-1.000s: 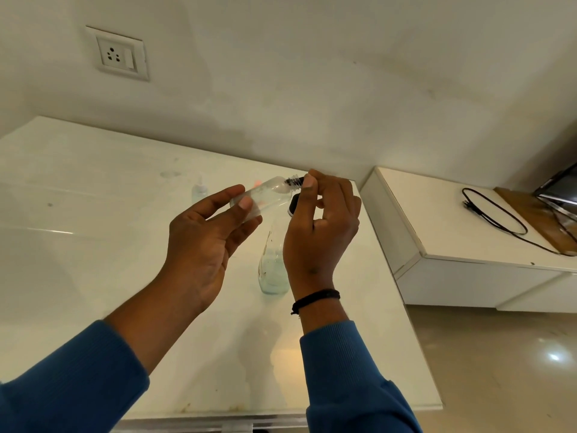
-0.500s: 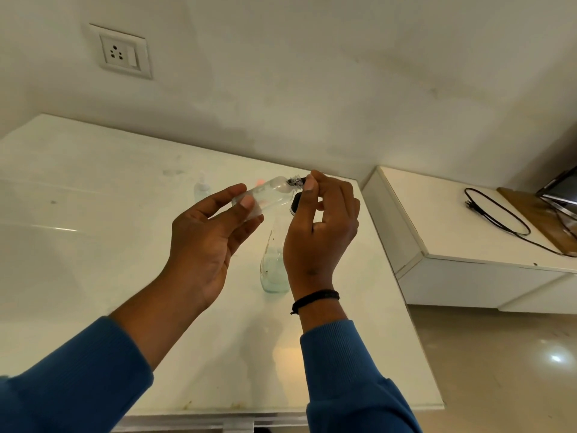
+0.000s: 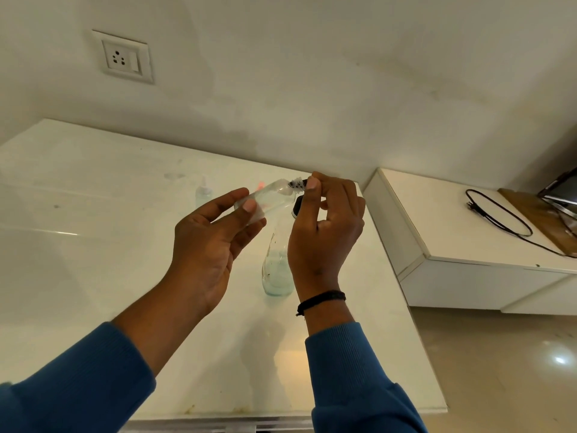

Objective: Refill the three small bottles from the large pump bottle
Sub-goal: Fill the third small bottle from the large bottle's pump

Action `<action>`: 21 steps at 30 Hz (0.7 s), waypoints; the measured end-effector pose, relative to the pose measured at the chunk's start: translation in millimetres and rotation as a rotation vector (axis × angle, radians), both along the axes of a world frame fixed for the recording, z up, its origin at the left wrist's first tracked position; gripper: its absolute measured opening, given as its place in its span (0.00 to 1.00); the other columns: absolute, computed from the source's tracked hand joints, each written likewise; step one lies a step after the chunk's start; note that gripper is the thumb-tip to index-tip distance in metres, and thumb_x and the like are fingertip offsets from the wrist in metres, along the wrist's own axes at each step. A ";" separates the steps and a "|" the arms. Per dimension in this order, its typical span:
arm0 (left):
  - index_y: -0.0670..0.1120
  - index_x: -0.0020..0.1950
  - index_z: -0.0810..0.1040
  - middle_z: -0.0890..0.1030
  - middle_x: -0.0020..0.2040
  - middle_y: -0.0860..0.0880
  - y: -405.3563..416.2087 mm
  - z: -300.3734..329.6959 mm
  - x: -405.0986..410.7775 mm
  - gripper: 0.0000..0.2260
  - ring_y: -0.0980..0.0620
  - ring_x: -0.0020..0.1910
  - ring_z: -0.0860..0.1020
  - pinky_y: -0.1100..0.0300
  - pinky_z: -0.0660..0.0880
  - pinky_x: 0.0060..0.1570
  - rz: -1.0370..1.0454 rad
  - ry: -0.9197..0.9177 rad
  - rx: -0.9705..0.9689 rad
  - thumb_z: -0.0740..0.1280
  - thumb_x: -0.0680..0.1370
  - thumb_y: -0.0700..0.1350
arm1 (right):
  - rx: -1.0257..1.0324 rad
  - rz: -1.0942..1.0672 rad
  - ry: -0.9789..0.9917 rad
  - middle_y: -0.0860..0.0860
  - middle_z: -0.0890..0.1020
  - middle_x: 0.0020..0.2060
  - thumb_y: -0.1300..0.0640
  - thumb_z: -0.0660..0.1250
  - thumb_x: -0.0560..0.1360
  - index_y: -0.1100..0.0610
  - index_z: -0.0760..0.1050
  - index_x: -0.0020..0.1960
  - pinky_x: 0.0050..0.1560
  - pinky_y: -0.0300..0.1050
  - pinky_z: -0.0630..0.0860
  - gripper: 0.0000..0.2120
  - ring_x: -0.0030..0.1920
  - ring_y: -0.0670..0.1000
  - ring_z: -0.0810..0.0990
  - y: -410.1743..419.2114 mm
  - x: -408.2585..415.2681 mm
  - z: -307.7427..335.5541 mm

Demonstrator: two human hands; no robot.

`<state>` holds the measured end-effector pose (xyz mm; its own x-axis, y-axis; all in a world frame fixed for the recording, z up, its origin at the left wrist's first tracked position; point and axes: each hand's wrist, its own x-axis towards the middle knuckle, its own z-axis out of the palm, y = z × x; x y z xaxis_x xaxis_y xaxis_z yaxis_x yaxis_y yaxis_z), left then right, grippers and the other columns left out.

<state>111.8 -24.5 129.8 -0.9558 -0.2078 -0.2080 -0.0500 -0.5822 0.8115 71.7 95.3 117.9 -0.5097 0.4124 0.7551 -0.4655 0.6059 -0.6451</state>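
A white tabletop [image 3: 93,245] fills the lower left. At frame centre stands the large clear bottle [image 3: 278,276]. Above it, the left hand [image 3: 212,242] pinches a tilted small bottle [image 3: 268,198]; the right hand [image 3: 327,226] pinches its dark neck [image 3: 296,184].

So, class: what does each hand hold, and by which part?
Left hand grips the small bottle by its body; right hand pinches its cap.

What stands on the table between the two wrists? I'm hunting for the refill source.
In the head view, the large clear bottle stands upright on the white table between them, a little liquid at its bottom.
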 end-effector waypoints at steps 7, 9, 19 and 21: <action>0.43 0.61 0.83 0.85 0.57 0.48 -0.1 -4.0 -0.8 0.22 0.46 0.51 0.86 0.54 0.83 0.52 -0.016 -0.006 -0.008 0.74 0.66 0.44 | -0.003 0.005 0.001 0.47 0.82 0.44 0.55 0.62 0.81 0.58 0.82 0.49 0.40 0.61 0.76 0.11 0.45 0.50 0.75 2.0 2.0 -6.6; 0.44 0.60 0.83 0.87 0.51 0.52 -1.4 -4.8 -1.1 0.23 0.46 0.51 0.86 0.53 0.83 0.52 -0.020 -0.001 -0.014 0.74 0.65 0.43 | -0.002 0.006 0.000 0.47 0.81 0.44 0.55 0.62 0.81 0.58 0.81 0.48 0.41 0.61 0.76 0.11 0.44 0.50 0.75 2.2 1.0 -4.8; 0.44 0.61 0.82 0.87 0.46 0.56 -1.4 -2.7 -2.0 0.23 0.46 0.52 0.86 0.53 0.82 0.52 -0.041 0.023 -0.027 0.74 0.65 0.43 | -0.010 0.010 0.006 0.49 0.82 0.44 0.54 0.62 0.81 0.58 0.82 0.49 0.41 0.61 0.76 0.12 0.45 0.50 0.76 3.6 0.8 -3.9; 0.44 0.61 0.82 0.87 0.46 0.55 -2.0 -2.9 -2.0 0.23 0.46 0.52 0.86 0.53 0.83 0.52 -0.039 0.021 -0.017 0.74 0.65 0.43 | -0.006 0.011 -0.004 0.48 0.82 0.43 0.54 0.62 0.81 0.58 0.82 0.48 0.41 0.61 0.76 0.12 0.44 0.50 0.75 3.0 0.6 -2.0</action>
